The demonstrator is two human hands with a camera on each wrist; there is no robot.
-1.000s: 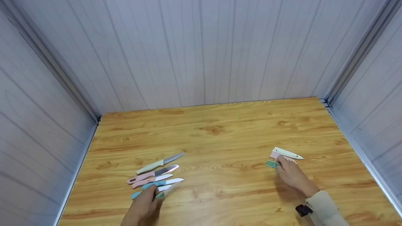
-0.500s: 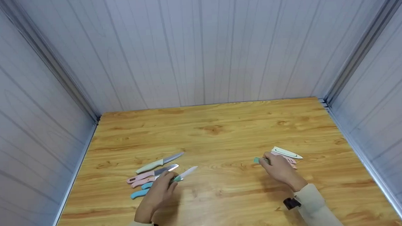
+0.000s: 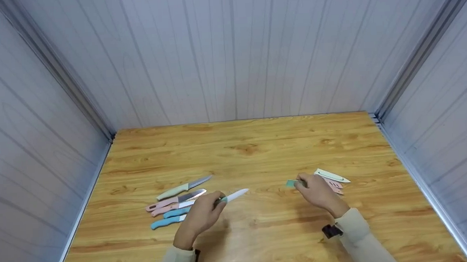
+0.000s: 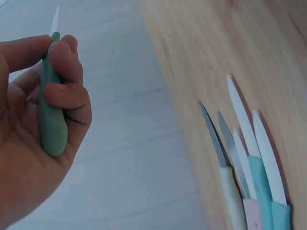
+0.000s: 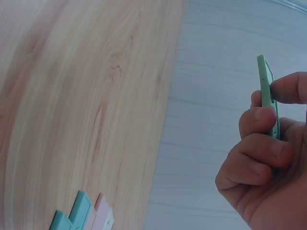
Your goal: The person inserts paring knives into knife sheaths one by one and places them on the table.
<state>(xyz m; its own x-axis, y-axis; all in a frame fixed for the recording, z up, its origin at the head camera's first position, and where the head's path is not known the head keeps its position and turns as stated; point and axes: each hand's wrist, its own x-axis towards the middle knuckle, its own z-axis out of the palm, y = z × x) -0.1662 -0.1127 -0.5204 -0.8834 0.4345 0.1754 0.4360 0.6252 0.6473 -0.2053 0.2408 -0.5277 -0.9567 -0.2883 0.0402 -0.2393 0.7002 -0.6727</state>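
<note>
Left hand [image 3: 201, 214] grips a green knife [image 3: 236, 195] by its handle, blade bare, tip out to the right and slightly away from the person. Right hand [image 3: 319, 194] pinches a green blade cover [image 3: 290, 183], free end facing left. Both look lifted over the worktop [image 3: 243, 162]. Cover lies beyond the tip, roughly along the blade's long axis, the two apart.

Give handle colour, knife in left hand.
Green; the handle shows best in the left wrist view.
</note>
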